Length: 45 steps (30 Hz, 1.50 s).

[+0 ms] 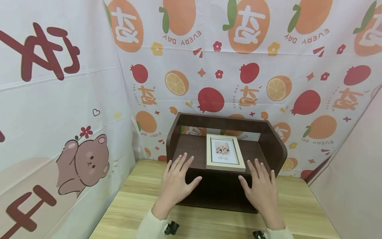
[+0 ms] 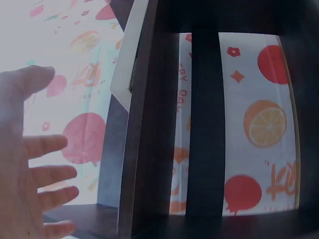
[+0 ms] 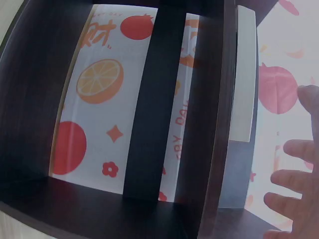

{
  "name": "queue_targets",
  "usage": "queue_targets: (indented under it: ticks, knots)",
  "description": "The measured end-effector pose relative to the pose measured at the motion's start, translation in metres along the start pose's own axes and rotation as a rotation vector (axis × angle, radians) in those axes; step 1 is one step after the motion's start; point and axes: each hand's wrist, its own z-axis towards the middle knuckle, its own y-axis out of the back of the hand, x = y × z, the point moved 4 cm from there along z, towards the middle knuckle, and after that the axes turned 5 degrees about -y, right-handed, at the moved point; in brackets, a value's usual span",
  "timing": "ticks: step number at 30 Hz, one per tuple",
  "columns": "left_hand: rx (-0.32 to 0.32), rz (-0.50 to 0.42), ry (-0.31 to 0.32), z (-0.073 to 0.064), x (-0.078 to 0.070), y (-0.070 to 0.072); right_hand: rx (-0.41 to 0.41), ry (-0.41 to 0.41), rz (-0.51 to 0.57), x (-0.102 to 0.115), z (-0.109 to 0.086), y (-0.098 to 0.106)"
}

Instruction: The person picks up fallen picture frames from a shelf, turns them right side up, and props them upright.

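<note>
A cream-coloured picture frame (image 1: 239, 156) with a floral print lies face up on the top board of a dark brown desk shelf (image 1: 191, 146). My left hand (image 1: 176, 182) is to the left of the frame, its fingers straight and spread over the shelf's front edge. To the frame's right, my right hand (image 1: 262, 190) spreads its fingers in the same way. Neither hand holds anything. Both wrist views show the side of the picture frame jutting slightly past the board, with the left hand (image 2: 35, 169) and right hand (image 3: 299, 179) apart from it.
The shelf stands on a light wood-grain table (image 1: 134, 196) against a fruit-print cloth (image 1: 191, 63). Its lower compartment opens toward me, and the cloth shows through its back around a dark crossbar (image 2: 207, 124). A bear-print cloth (image 1: 86, 162) hangs at the left.
</note>
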Motion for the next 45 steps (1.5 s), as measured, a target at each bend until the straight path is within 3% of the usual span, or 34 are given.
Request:
queue_targets:
  ticks: [4,8,13,21,29,45]
  knots:
    - [0.066,-0.144,0.052,0.02,0.0,-0.012,0.033,-0.019,0.058,-0.004,0.012,-0.003]
    - [0.124,-0.259,0.107,0.038,0.001,-0.026,0.131,-0.066,0.095,-0.008,0.024,-0.01]
    - [0.175,-0.338,0.16,0.052,0.003,-0.041,0.249,-0.123,0.103,-0.011,0.037,-0.018]
    - [0.251,-0.385,0.259,0.069,0.004,-0.056,0.357,-0.202,0.141,-0.013,0.056,-0.028]
    - [0.349,-0.451,0.336,0.077,0.009,-0.065,0.422,-0.254,0.173,-0.017,0.061,-0.041]
    - [0.43,-0.447,0.326,0.081,0.015,-0.069,0.481,-0.265,0.175,-0.026,0.066,-0.052]
